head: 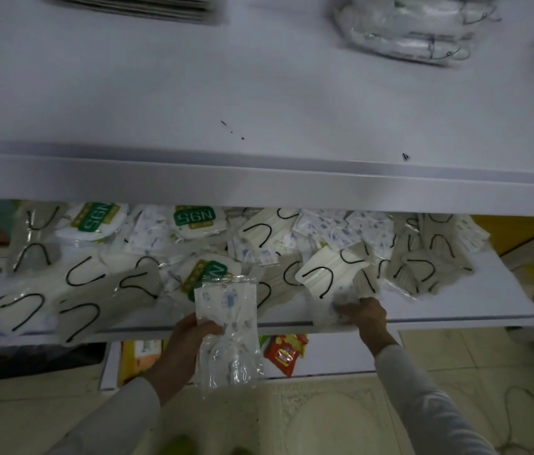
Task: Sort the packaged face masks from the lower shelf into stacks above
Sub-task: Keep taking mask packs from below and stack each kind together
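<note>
Gripping a bundle (226, 323) upright in the left hand (193, 334), just off the lower shelf's (489, 290) front edge. Curling right hand (365, 315) fingers on a pack (341, 298) at that edge; stack (407, 27) up beyond, on the upper shelf (259, 93).

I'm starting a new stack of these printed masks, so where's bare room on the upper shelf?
The upper shelf is bare across its middle and front, between the dark flat stack far left and the white mask stack far right. The lower shelf is crowded; only its right front corner is bare.
</note>
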The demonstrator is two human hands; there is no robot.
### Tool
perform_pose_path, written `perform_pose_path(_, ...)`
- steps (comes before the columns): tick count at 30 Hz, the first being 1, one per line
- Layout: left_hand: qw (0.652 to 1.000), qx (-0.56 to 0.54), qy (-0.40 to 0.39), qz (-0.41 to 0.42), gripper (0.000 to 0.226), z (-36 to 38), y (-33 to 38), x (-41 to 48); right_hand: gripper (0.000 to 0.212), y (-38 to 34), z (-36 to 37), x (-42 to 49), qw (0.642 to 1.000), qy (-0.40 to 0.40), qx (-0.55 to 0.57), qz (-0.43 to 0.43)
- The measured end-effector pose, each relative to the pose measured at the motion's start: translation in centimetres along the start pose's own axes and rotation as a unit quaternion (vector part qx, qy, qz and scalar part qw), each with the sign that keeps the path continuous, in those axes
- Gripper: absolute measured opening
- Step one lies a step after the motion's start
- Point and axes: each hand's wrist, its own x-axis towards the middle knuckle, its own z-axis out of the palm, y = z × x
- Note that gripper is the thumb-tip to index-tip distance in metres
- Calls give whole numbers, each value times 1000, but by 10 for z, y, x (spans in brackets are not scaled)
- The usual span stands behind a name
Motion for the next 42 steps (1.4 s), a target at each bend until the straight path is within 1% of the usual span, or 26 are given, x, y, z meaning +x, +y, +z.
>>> perform_pose_path(2, 1000, 14, -5, -2, 20, 3, 1, -1, 44, -4, -1, 0, 998, -26, 45, 19)
perform_pose_path(3, 1000, 20, -6, -2, 21, 5, 2, -2, 43, -5, -1, 1, 994, -48, 95, 31)
perform_pose_path(5, 1000, 24, -9, 1, 18, 9, 3, -3, 27, -4, -7, -6, 972, -103, 208, 42)
perform_pose_path(6, 1000, 24, -14, 1, 16, 12, 4, -4, 21, -2, -11, -14, 964, -120, 232, 42)
perform_pose_path(7, 1000, 21, -16, -2, 16, 15, 5, -5, 23, 2, -14, -21, 961, -128, 242, 41)
perform_pose_path(10, 999, 21, -18, -16, 37, 24, 1, -7, 32, 13, -21, -50, 950, -133, 282, 27)
perform_pose_path(13, 999, 43, -4, -18, 56, 32, -5, -4, 29, 20, -30, -86, 942, -154, 298, 10)
perform_pose_path(15, 999, 51, 3, -10, 63, 37, -4, -4, 25, 24, -36, -110, 925, -181, 333, -13)
perform_pose_path(18, 999, 50, 10, -9, 64, 43, 1, -3, 19, 17, -40, -142, 911, -207, 352, -64)
perform_pose_path(20, 998, 49, 36, -21, 49, 49, 9, -4, 25, 6, -37, -158, 908, -213, 350, -91)
perform_pose_path(21, 998, 30, 56, -29, 40, 53, 14, -4, 34, 0, -33, -162, 912, -211, 338, -99)
perform_pose_path(23, 993, -75, 79, -51, 31, 61, 25, -6, 52, -13, -25, -171, 922, -208, 305, -119)
perform_pose_path(24, 988, -122, 67, -60, 29, 66, 33, -10, 53, -21, -21, -177, 926, -207, 282, -139)
perform_pose_path(25, 986, -151, 43, -62, 29, 71, 40, -15, 47, -27, -17, -180, 933, -199, 247, -172)
perform_pose_path(27, 988, -148, 12, -43, 35, 75, 48, -21, 32, -39, -13, -190, 941, -153, 159, -255)
perform_pose_path(28, 991, -128, 16, -20, 45, 77, 49, -24, 30, -44, -13, -194, 938, -120, 122, -301)
perform_pose_path(29, 994, -111, 18, -2, 50, 77, 51, -25, 30, -47, -13, -197, 930, -76, 95, -346)
perform_pose_path(31, 993, -115, 30, 21, 43, 79, 55, -30, 39, -47, -14, -204, 917, 15, 101, -387)
perform_pose_path(32, 990, -134, 38, 30, 39, 79, 59, -36, 49, -46, -15, -207, 921, 32, 149, -360)
perform_pose_path(33, 989, -142, 36, 38, 35, 81, 64, -41, 56, -47, -15, -212, 927, 6, 225, -301)
perform_pose_path(34, 987, -148, 28, 48, 30, 83, 68, -46, 58, -50, -14, -218, 921, -57, 310, -231)
perform_pose_path(36, 988, -142, -7, 65, 20, 87, 76, -60, 50, -55, -7, -225, 878, -178, 424, -134)
perform_pose_path(37, 988, -133, -27, 70, 19, 86, 81, -67, 44, -59, -6, -226, 869, -191, 439, -125)
perform_pose_path(38, 989, -121, -40, 76, 22, 82, 87, -73, 39, -63, -7, -229, 873, -181, 433, -133)
perform_pose_path(40, 988, -95, -69, 100, 34, 64, 103, -87, 29, -74, -20, -235, 886, -155, 397, -186)
perform_pose_path(42, 988, -60, -64, 124, 44, 35, 121, -101, 24, -83, -40, -243, 892, -150, 336, -262)
